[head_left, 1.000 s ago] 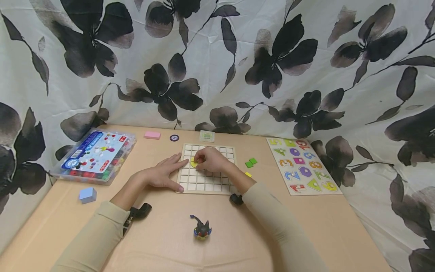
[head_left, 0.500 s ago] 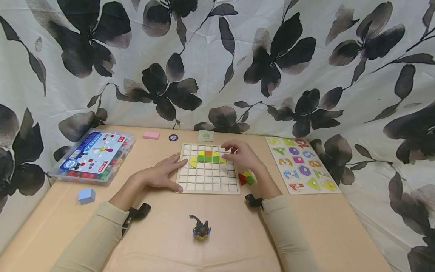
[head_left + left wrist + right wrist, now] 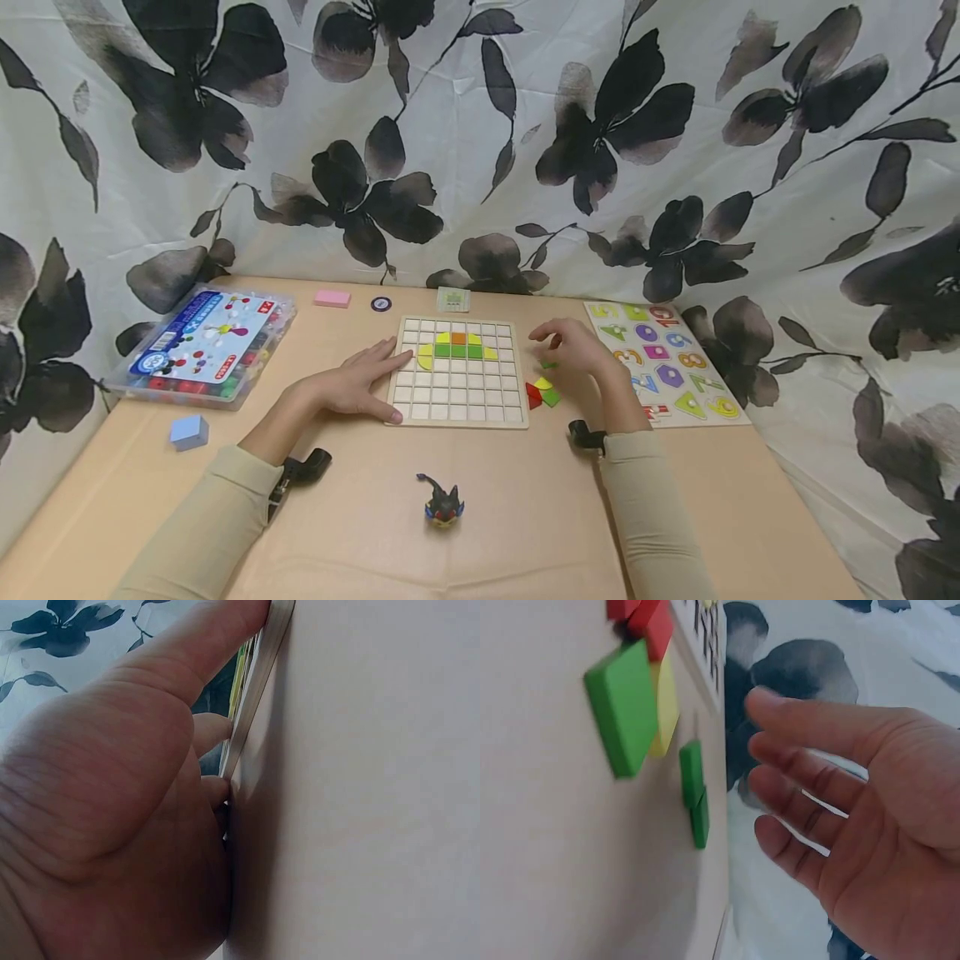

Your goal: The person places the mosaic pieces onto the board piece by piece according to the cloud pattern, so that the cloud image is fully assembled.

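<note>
A wooden grid board (image 3: 457, 393) lies on the table, with yellow, green and orange tiles set in its upper rows. My left hand (image 3: 358, 382) rests with spread fingers along the board's left edge; in the left wrist view its thumb (image 3: 217, 645) touches the rim. My right hand (image 3: 581, 350) is above the table to the right of the board, fingers loosely bent and holding nothing in the right wrist view. Below it lie loose pieces: a green one (image 3: 622, 709), a yellow one (image 3: 665, 705), red ones (image 3: 654, 626) and two smaller green ones (image 3: 692, 772).
A dark toy figure (image 3: 444, 504) stands in front of the board. At left are a plastic case (image 3: 206, 337) and a blue block (image 3: 189, 432). A number puzzle board (image 3: 667, 375) lies at right. Behind are a pink block (image 3: 332, 297), a round token (image 3: 381, 304) and a small card (image 3: 453, 300).
My right hand has lifted off the board and moved right, over the loose pieces, uncovering the colored tiles in the grid. The left hand stays at the board's edge.
</note>
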A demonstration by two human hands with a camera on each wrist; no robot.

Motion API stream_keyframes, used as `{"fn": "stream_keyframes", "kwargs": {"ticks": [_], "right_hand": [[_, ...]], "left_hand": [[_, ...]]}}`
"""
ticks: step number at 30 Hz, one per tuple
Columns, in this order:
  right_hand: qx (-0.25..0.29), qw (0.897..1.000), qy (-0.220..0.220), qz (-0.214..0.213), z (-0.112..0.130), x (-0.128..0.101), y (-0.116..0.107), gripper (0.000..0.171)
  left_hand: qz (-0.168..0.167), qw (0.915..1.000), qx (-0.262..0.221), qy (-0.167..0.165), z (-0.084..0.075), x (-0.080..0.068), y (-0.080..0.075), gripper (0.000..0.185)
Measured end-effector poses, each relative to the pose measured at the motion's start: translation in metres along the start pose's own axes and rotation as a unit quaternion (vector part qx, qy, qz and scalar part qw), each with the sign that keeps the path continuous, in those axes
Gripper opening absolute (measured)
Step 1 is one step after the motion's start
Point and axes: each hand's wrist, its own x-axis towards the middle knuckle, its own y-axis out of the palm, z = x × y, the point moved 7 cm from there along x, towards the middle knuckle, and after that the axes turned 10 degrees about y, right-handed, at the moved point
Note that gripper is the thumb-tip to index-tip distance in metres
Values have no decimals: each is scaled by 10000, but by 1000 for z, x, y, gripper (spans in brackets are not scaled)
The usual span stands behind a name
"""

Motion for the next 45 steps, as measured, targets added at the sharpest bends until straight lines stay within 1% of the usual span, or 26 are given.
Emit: {"fn": "stream_keyframes", "kwargs": {"ticks": [3, 7, 9, 16, 23, 29, 33, 37, 40, 42, 45], "right_hand": [[-91, 9997, 191, 121, -11, 0, 1, 35], [49, 9984, 465, 316, -23, 1, 4, 33], [70, 9980, 514, 363, -27, 2, 4, 31], [-23, 9984, 441, 361, -30, 4, 7, 27], [-110, 9988, 277, 402, -28, 5, 9, 18], [196, 9990, 36, 408, -26, 6, 7, 10], [451, 9988, -6, 167, -24, 6, 2, 7], [843, 9961, -125, -224, -16, 5, -4, 15], [1191, 9913, -300, -471, -6, 5, -6, 23], [1463, 9871, -388, -518, 1, 6, -5, 27], [1871, 9806, -400, -425, 11, 9, 0, 31]], "left_hand": [[-9, 10000, 20, -12, 0, 0, 0, 113], [-15, 10000, 11, -38, -1, 0, -1, 113], [-23, 10000, 4, -41, -1, 0, -2, 113], [-5, 10000, 3, -31, -1, 0, -2, 112], [-24, 10000, 13, -28, -1, 1, -2, 113], [-46, 10000, 17, 4, -1, 0, -2, 113], [-66, 10000, 17, 16, -2, 0, -2, 113], [-56, 10000, 5, 10, -3, 0, -2, 112], [-20, 10000, 6, -8, -2, 0, -1, 113], [2, 10000, 5, -16, -1, 0, -1, 113], [4, 10000, 13, -25, -1, 0, 0, 113]]}}
